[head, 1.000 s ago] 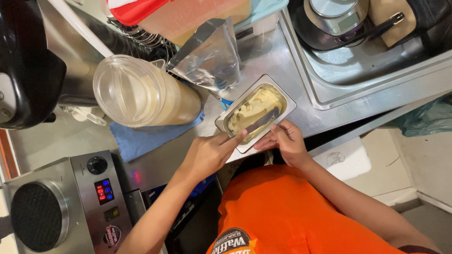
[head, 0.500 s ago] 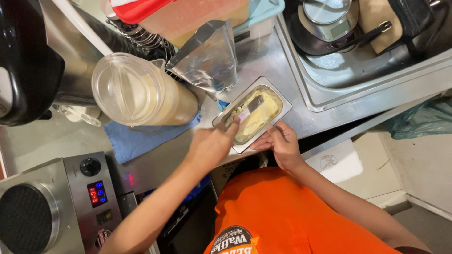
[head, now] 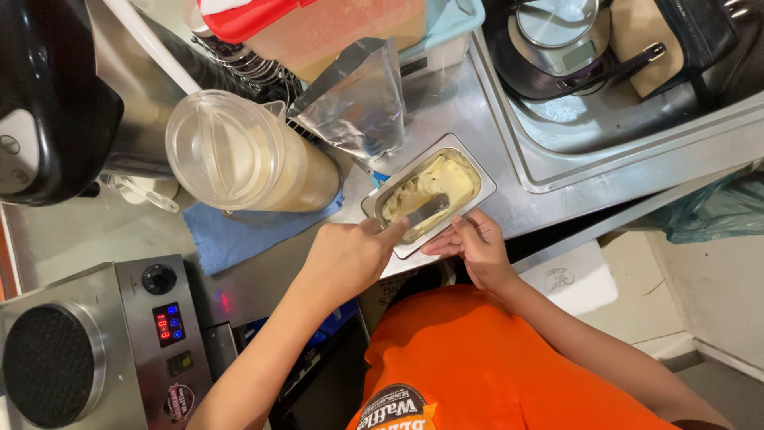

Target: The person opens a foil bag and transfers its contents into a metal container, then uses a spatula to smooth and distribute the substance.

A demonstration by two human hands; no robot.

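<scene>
The left hand [head: 350, 259] grips a flat metal spatula [head: 427, 209], its blade in the butter inside the steel pan [head: 478, 170]. At the pan's five o'clock, the right hand [head: 476, 243] pinches its rim.

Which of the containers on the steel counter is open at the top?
The small rectangular steel pan of pale yellow butter: it has no lid, and both hands are at it. The tall clear jug beside it is closed by a lid.
</scene>
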